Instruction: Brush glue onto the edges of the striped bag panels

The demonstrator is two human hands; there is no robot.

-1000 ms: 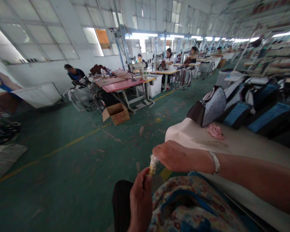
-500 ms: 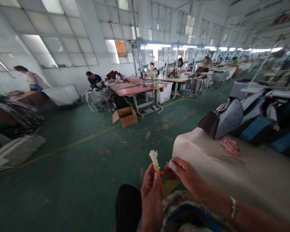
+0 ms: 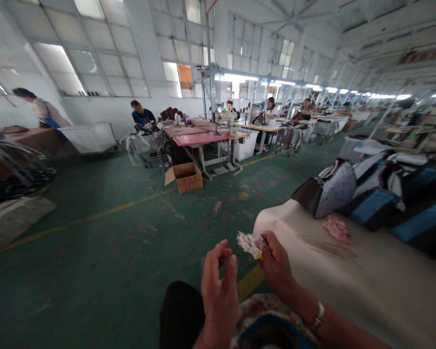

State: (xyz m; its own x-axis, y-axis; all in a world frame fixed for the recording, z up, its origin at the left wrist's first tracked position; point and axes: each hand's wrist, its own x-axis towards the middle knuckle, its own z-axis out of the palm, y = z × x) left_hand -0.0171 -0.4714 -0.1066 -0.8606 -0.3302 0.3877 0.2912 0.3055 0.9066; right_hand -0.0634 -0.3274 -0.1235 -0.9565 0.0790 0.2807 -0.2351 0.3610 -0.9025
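My right hand point(image 3: 278, 261) is closed around a thin yellow stick with a white frayed tuft point(image 3: 250, 244), possibly a brush. The strands fan out to the left from my fingers; most of the stick is hidden in the fist. To the left of the tuft, my left hand point(image 3: 221, 281) is raised with thumb and fingers apart, touching nothing. Both hands are above my lap, where a patterned cloth point(image 3: 261, 310) shows.
On my right is a broad pale padded surface point(image 3: 312, 271) bearing a crumpled pink cloth point(image 3: 336, 229) and stacked blue-and-black fabric pieces point(image 3: 372, 208). An open cardboard box point(image 3: 189, 184) sits on the green floor, before a red-topped sewing table point(image 3: 201, 139). Several people work farther off.
The tufted stick has passed from my left hand to my right, and the tuft now points left rather than up. My left hand has opened. The view has shifted slightly.
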